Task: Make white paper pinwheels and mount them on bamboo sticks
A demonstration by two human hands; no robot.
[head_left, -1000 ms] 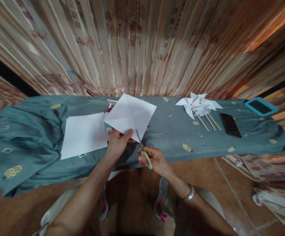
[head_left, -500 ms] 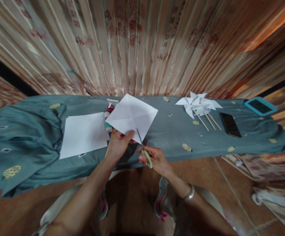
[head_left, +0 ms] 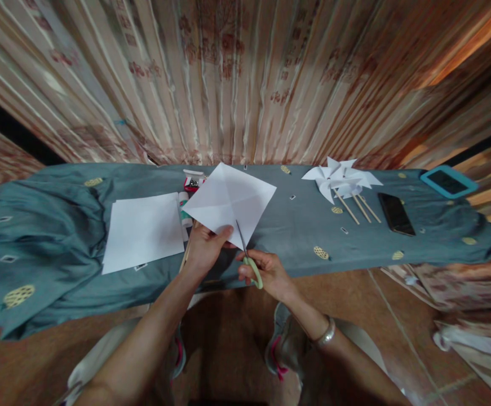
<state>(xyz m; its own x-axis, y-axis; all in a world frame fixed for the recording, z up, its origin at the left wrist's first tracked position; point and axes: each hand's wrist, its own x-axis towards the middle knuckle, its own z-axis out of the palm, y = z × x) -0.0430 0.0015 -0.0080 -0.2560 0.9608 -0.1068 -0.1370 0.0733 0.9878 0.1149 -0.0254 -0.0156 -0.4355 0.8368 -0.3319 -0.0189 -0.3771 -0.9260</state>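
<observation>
A square sheet of white paper with crossing fold creases is pinched at its near edge by my left hand, thumb on top. My right hand is closed around the pale green handles of the scissors. Their blades lie at the paper's near corner and point up toward its middle. Left of the held sheet lies a stack of white paper. Partly behind the sheet are a red box of small metal pieces and a white-and-green bottle or tube.
Several white paper pinwheels on wooden sticks lie to the right. Beside them are a black phone and a blue-framed tablet. A teal cloth covers the narrow table, with a patterned curtain behind.
The held paper has shifted and turned very slightly to the right. Both hands and the scissors stay almost where they were.
</observation>
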